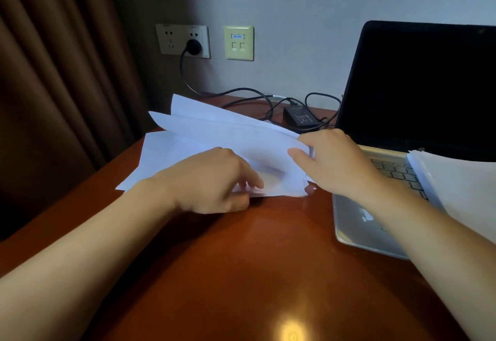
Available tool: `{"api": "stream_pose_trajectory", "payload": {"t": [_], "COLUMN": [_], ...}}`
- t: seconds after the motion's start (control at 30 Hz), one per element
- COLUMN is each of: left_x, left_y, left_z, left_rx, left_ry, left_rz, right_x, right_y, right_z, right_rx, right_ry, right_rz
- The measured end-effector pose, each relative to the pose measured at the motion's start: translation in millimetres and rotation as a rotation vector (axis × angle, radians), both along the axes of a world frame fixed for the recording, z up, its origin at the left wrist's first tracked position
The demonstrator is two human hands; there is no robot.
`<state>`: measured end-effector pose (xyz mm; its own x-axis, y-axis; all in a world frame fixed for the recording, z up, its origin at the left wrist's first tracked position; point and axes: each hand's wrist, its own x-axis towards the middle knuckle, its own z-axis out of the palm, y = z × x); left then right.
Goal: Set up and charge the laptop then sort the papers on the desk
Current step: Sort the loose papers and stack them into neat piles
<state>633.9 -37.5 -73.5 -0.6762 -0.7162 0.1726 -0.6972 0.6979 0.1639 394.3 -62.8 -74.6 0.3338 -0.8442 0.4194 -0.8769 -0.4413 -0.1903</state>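
Note:
Several white paper sheets (pixel 214 136) lie fanned on the red-brown desk (pixel 241 260), left of the laptop. My right hand (pixel 335 161) pinches the right edge of the upper sheets and holds them lifted. My left hand (pixel 214 182) rests on the lower sheets, its fingers curled over their front edge. The open laptop (pixel 418 94) stands at the right with a dark screen. Another stack of papers (pixel 461 179) lies on its keyboard. The black charger brick (pixel 300 118) sits behind the sheets, and its plug (pixel 193 45) is in the wall socket.
Black cables (pixel 255 96) loop along the back of the desk by the wall. A brown curtain (pixel 53 86) hangs at the left. A network wall plate (pixel 239 43) is beside the socket. Bare desk surface lies in front of me.

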Motion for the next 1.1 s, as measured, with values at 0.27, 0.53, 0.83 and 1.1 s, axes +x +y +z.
{"api": "stream_pose_trajectory", "payload": {"t": [0.27,0.53,0.83,1.1], "left_x": [11.2,11.9,2.2,4.0], "left_y": [-11.7,-10.7,-1.3,-8.9], "left_z": [-3.4,1.0,6.3,-5.6], "left_rx": [-0.223,-0.441,-0.576,-0.076], "left_ry": [0.187,0.342,0.108,-0.148], "left_rz": [0.093,0.096,-0.164,0.127], "right_x": [-1.8,3.8,1.6,0.0], "right_y": [2.7,5.7,2.8,0.7], "right_z": [7.7,3.8,5.2,6.3], "right_rx": [0.11,0.074,-0.015,0.051], "right_ry": [-0.14,-0.045,-0.104,-0.263], "right_rz": [0.173,0.161,-0.114,-0.184]}}
